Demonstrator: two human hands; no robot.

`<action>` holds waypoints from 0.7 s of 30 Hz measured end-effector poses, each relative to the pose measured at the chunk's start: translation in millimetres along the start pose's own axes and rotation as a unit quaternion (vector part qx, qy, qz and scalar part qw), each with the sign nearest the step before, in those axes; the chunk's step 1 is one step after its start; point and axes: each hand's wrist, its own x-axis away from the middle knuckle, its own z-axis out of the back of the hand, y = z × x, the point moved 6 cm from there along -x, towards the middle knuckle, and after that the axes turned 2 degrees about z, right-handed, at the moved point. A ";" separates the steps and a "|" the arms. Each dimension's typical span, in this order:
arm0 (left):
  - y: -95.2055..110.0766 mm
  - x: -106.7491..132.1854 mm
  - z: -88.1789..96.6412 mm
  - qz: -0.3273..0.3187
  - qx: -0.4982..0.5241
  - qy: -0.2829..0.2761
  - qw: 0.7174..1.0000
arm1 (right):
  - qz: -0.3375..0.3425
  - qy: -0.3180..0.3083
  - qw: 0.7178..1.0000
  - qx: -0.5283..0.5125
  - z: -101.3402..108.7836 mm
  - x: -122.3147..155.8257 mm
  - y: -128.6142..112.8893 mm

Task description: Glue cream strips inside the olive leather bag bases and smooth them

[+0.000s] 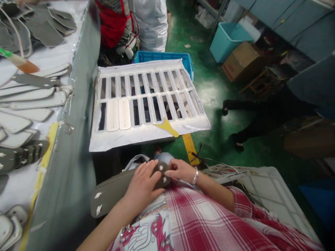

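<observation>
One long grey-green piece (113,191) lies at the lower centre of the head view. The left hand (143,183) spreads over it, its grip unclear; the right hand (180,170), fingers curled, touches the rounded end near white tabs (164,180), though I cannot tell whether it pinches anything. A slotted white rack (117,142) stands above centre.

The one head-worn camera looks forward and steeply down. The left hand (143,183) and right hand (181,170) appear close, low centre; green floor (180,35) recedes toward the upper edge.
</observation>
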 end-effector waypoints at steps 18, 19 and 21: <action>0.3 7.3 -2.9 0.004 0.021 0.063 0.998 | 0.021 0.091 0.995 0.047 -2.4 12.9 -18.9; -0.2 6.7 -3.7 0.002 0.022 0.065 0.998 | 0.020 0.093 0.995 0.043 -3.2 12.3 -18.3; 0.5 3.6 -5.5 -0.002 0.021 0.060 0.998 | 0.023 0.098 0.994 0.045 -4.0 10.5 -18.2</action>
